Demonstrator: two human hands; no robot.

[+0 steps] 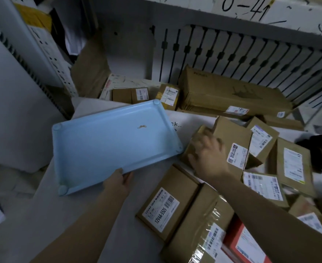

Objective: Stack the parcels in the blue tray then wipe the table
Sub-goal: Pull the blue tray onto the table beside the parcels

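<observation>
A light blue tray (92, 149) lies tilted on the grey table (80, 221), with only a small brown scrap in it. My left hand (118, 182) grips the tray's near rim. My right hand (206, 152) rests blurred on a small brown parcel (196, 138) just right of the tray; whether the fingers have closed on it is unclear. Several labelled cardboard parcels lie around: a flat one (167, 204) near me, a taped one (200, 230), and a boxy one (232, 141) beside my right hand.
A long carton (230, 92) and small boxes (129, 94) sit at the back against a white slotted rack (251, 54). A red-edged parcel (245, 245) lies at the bottom right. A dark object (321, 152) sits at the right edge. Shelving stands to the left.
</observation>
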